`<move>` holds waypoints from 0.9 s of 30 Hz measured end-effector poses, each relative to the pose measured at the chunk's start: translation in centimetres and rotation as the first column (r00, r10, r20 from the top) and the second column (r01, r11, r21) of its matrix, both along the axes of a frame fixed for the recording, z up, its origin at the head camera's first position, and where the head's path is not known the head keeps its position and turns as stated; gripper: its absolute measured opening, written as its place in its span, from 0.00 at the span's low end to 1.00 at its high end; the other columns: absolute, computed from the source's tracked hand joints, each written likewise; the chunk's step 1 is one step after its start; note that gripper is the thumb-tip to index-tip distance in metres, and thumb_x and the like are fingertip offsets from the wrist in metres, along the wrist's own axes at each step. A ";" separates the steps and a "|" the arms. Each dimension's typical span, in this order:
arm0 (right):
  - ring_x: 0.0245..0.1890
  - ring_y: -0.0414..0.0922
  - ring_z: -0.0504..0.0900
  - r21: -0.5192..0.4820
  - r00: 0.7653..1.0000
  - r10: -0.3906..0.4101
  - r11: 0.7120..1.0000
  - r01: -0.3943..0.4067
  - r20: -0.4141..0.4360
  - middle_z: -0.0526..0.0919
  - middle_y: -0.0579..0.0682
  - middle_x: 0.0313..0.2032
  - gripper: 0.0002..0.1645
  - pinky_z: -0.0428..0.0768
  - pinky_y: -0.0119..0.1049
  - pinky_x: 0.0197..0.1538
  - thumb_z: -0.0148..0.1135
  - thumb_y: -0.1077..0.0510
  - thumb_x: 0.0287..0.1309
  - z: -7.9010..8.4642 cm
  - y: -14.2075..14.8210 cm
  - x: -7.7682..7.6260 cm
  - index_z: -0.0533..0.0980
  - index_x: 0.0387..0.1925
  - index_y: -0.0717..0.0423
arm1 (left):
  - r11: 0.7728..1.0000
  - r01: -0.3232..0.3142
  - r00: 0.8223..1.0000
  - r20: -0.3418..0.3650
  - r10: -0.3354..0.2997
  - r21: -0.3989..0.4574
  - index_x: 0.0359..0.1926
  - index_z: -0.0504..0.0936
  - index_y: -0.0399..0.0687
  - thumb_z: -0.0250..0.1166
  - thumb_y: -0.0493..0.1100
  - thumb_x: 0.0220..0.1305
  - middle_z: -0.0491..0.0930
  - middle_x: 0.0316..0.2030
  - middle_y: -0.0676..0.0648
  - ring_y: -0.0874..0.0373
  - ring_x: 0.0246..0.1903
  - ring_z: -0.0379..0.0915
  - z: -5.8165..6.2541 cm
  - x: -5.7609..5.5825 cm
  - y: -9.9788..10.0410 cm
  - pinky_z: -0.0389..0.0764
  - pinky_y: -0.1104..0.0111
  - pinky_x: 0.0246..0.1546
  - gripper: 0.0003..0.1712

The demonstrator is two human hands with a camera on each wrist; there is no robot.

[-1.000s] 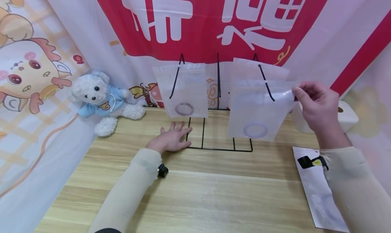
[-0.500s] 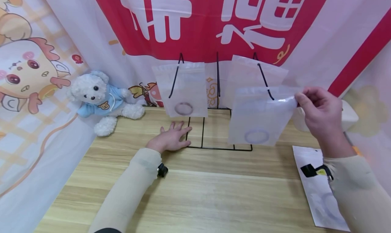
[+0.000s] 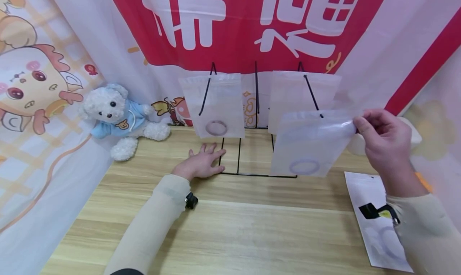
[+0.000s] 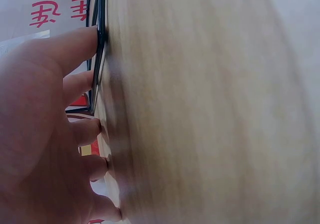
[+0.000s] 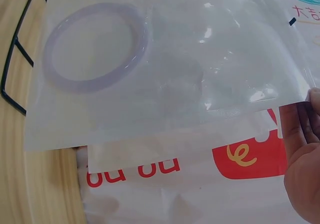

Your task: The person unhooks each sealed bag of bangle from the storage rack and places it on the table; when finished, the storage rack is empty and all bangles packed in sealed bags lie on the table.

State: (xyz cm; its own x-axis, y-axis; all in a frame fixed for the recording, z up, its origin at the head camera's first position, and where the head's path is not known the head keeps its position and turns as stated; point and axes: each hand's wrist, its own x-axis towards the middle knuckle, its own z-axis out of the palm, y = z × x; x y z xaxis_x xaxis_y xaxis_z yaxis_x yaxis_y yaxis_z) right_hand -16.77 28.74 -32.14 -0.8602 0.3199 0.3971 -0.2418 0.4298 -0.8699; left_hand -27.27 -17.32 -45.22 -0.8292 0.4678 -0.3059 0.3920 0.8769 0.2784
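My right hand (image 3: 387, 141) pinches the upper right corner of a translucent zip bag (image 3: 313, 141). Inside that bag lies a pale lavender bangle (image 5: 80, 87). The bag's top edge overlaps the tip of the rack's right hook (image 3: 311, 93) in the head view. Farther back on the same hook hangs another white bag (image 3: 288, 93). Low on the table, my left hand (image 3: 201, 163) spreads its fingers, with thumb and fingertips at the black wire base of the display rack (image 3: 257, 175). The left wrist view shows the thumb against the wire.
Another bag (image 3: 211, 97) with a brownish bangle hangs on the left hook. A bare middle hook (image 3: 257, 89) stands between. A plush bear (image 3: 120, 121) sits at left, a white box (image 3: 414, 133) at right. One bag (image 3: 371, 215) lies on the table (image 3: 252, 235) beside my right forearm.
My right hand has moved right and toward me, drawing the front bag along the right hook to its tip. The bag behind now hangs straighter. My left hand stays in place.
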 end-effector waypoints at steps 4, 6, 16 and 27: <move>0.36 0.32 0.86 0.013 1.000 -0.013 1.000 0.013 -0.017 0.87 0.34 0.38 0.09 0.84 0.16 0.47 0.68 0.59 0.74 0.0 0.1 0.6 0.85 0.51 0.54 | 1.000 0.001 1.000 -0.009 -0.001 -0.011 0.87 0.54 0.66 0.55 0.68 0.80 0.41 0.88 0.40 0.25 0.85 0.32 0.0 0.1 0.1 0.38 0.17 0.73 0.43; 0.36 0.32 0.86 0.012 0.999 -0.019 1.000 0.019 -0.029 0.87 0.34 0.38 0.09 0.84 0.16 0.47 0.68 0.60 0.73 -0.1 0.1 0.8 0.85 0.51 0.54 | 1.000 0.000 1.000 -0.010 0.000 -0.010 0.87 0.54 0.66 0.55 0.68 0.80 0.41 0.88 0.40 0.25 0.85 0.32 -0.1 0.0 0.1 0.38 0.17 0.73 0.43; 0.31 0.36 0.86 -0.166 0.992 -0.001 0.986 -0.021 -0.128 0.87 0.45 0.36 0.08 0.85 0.17 0.42 0.70 0.69 0.67 -0.4 0.6 2.1 0.87 0.46 0.62 | 1.000 -0.017 1.000 0.013 0.017 0.014 0.87 0.53 0.71 0.57 0.71 0.77 0.38 0.89 0.43 0.26 0.85 0.28 -1.6 -1.2 -0.3 0.32 0.17 0.73 0.45; 0.30 0.31 0.83 -0.024 0.998 -0.022 0.999 0.024 0.051 0.84 0.36 0.34 0.10 0.83 0.15 0.43 0.67 0.65 0.73 -1.4 2.0 4.9 0.85 0.47 0.47 | 1.000 -0.007 1.000 0.008 0.007 0.031 0.87 0.55 0.69 0.55 0.73 0.77 0.40 0.88 0.39 0.24 0.85 0.30 -0.8 -0.6 -0.3 0.34 0.15 0.71 0.46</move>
